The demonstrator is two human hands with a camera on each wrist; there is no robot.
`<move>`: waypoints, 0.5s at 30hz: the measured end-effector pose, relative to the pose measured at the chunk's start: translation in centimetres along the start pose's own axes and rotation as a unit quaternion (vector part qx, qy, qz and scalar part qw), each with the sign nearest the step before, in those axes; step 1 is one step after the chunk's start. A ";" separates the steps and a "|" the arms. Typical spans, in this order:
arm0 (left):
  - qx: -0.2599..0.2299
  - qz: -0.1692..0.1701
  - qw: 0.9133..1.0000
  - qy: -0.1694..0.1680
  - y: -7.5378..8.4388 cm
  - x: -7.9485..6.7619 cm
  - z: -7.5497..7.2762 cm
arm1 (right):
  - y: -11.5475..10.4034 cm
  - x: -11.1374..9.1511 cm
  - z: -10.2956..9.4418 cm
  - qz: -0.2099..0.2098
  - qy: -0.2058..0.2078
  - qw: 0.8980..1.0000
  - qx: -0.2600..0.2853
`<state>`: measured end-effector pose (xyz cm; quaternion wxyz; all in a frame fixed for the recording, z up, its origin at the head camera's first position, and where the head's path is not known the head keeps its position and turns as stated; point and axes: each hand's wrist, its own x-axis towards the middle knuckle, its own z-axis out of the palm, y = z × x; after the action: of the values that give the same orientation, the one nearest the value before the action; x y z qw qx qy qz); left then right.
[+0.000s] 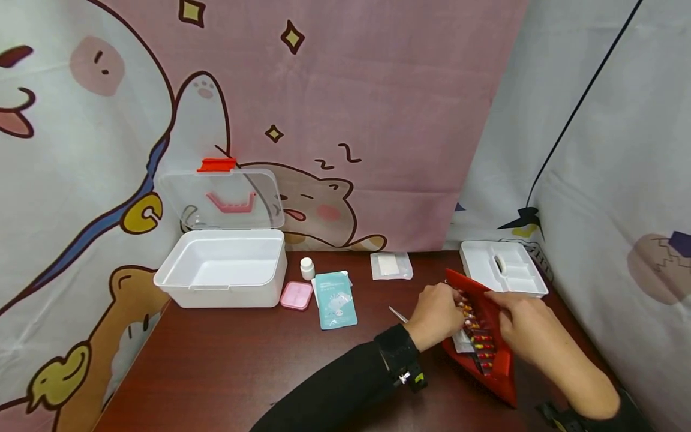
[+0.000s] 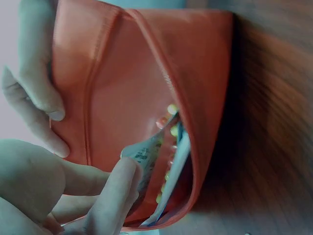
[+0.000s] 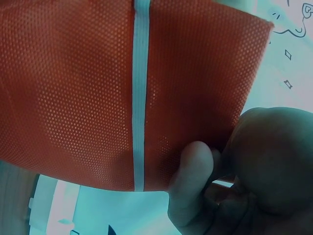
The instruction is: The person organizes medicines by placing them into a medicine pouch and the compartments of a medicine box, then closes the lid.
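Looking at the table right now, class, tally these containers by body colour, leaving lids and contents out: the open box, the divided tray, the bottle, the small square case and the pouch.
White: 3 (open box, divided tray, bottle)
Pink: 1 (small square case)
Red: 1 (pouch)
Total: 5

A plain black sleeve [image 1: 329, 384] covers the left arm at six o'clock in the head view, ending in a wide black wristband [image 1: 396, 348]. On the band's five o'clock side sits a small black device [image 1: 418, 380] with a yellow-green mark. At four o'clock, the right forearm [image 1: 577, 378] is bare down to another black sleeve [image 1: 634, 417]; its cropped wrist unit [image 1: 558, 416] looks similarly dark.
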<state>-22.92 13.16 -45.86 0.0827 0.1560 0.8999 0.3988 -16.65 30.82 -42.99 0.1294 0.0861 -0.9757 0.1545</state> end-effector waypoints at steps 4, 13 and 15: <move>0.041 0.024 0.999 0.003 0.0 0.0 0.3 | 0.0 0.0 0.0 -0.001 0.002 1.000 -0.001; 0.185 0.103 0.977 0.024 -0.8 0.4 1.5 | 0.0 0.1 0.0 0.004 -0.007 1.000 -0.005; 0.208 0.115 0.971 0.026 -1.0 0.4 1.9 | 0.0 0.0 0.0 0.004 -0.006 1.000 -0.005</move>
<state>-22.98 13.95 -47.89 -0.0217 0.2621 0.9410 0.2131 -16.68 30.79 -43.00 0.1229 0.0823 -0.9775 0.1501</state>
